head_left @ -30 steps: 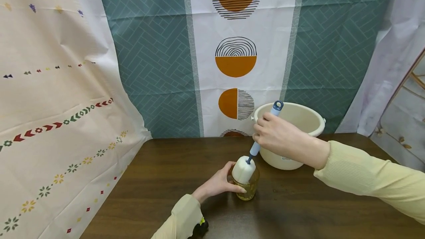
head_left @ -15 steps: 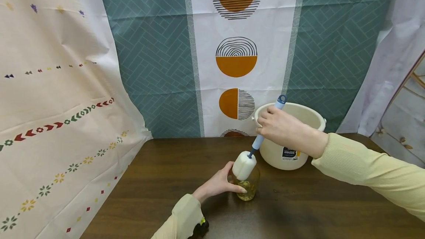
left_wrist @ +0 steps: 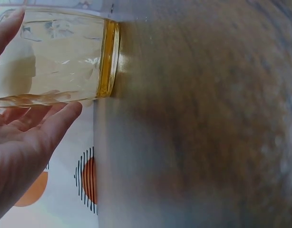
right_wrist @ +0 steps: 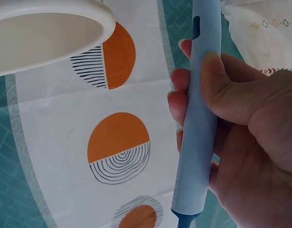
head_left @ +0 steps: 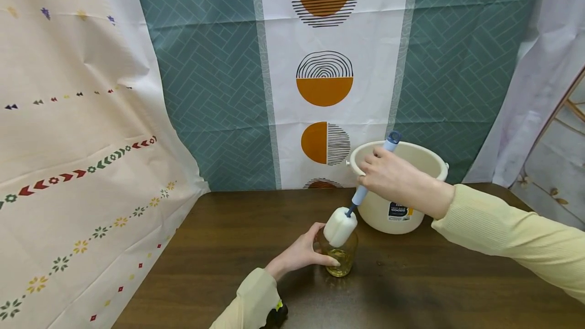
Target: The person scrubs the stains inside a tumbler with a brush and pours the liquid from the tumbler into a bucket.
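My left hand (head_left: 305, 252) grips an amber glass cup (head_left: 340, 263) that stands upright on the table, thumb on the near side and fingers round the far side. In the left wrist view the faceted glass (left_wrist: 65, 52) shows its thick base against the tabletop. Over it, my right hand (head_left: 388, 176) holds a sponge bottle brush by its light blue handle (right_wrist: 198, 128), thumb along the handle and fingers wrapped round. The white sponge head (head_left: 340, 227) is tilted, its lower end inside the cup's mouth and its upper part above the rim.
A cream bucket (head_left: 381, 217) with a dark label stands behind and to the right of the cup, partly behind my right hand. The brown wooden table (head_left: 237, 227) runs back to a patterned teal and white curtain (head_left: 215, 90). Cream printed cloth (head_left: 91, 192) hangs at the left.
My right hand has moved up and slightly right, drawing the sponge head higher out of the cup. More of the bucket's label shows. The left hand and the cup have stayed about in place.
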Motion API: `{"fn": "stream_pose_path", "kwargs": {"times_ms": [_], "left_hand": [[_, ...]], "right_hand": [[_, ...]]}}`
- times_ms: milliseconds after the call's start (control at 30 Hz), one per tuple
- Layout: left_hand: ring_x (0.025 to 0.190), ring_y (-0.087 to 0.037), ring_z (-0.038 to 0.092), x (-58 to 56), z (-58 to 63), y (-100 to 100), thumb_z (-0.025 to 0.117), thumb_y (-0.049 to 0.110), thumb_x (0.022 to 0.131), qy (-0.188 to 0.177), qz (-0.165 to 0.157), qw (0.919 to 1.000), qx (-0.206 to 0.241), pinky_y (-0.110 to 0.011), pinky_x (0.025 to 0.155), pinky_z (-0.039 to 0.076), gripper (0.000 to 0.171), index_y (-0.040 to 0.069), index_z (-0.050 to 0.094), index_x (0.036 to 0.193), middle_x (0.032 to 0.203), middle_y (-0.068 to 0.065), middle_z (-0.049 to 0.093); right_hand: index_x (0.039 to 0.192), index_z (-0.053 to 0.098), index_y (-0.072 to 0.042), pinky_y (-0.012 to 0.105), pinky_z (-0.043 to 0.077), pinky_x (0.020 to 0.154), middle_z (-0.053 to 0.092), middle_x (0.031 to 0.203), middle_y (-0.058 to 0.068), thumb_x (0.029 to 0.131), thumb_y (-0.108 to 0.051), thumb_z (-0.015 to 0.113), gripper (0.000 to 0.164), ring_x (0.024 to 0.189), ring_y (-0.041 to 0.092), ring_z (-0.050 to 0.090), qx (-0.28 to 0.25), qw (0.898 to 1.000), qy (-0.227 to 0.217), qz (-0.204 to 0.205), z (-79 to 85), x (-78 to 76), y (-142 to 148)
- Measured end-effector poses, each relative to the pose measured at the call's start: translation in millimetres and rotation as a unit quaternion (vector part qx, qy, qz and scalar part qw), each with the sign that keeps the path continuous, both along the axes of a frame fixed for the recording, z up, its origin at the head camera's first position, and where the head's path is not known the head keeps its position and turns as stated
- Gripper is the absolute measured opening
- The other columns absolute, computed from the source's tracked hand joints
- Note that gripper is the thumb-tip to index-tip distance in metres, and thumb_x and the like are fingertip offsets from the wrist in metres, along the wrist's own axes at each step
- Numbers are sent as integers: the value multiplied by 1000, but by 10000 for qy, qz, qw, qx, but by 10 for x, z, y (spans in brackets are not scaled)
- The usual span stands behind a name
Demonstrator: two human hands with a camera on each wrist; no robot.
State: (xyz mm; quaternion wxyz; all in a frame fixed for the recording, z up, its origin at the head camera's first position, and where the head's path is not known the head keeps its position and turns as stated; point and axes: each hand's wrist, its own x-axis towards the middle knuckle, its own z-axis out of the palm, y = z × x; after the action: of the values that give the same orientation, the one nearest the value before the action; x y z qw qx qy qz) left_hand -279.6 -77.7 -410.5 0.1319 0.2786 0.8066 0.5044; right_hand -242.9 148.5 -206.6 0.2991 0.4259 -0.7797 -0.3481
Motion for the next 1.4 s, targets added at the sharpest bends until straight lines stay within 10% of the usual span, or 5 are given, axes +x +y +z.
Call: {"fn": "stream_pose_path", "kwargs": {"times_ms": [1400], "left_hand": [[108, -13, 46, 14, -2, 15, 77, 19, 73, 9, -120, 9993, 361, -27, 82, 42, 68, 12, 36, 126, 116, 4, 47]], "right_hand": [[74, 66, -13, 30, 31, 58, 43, 61, 3, 59, -16, 84, 24, 59, 18, 40, -26, 9997, -61, -239, -16, 185, 69]]}}
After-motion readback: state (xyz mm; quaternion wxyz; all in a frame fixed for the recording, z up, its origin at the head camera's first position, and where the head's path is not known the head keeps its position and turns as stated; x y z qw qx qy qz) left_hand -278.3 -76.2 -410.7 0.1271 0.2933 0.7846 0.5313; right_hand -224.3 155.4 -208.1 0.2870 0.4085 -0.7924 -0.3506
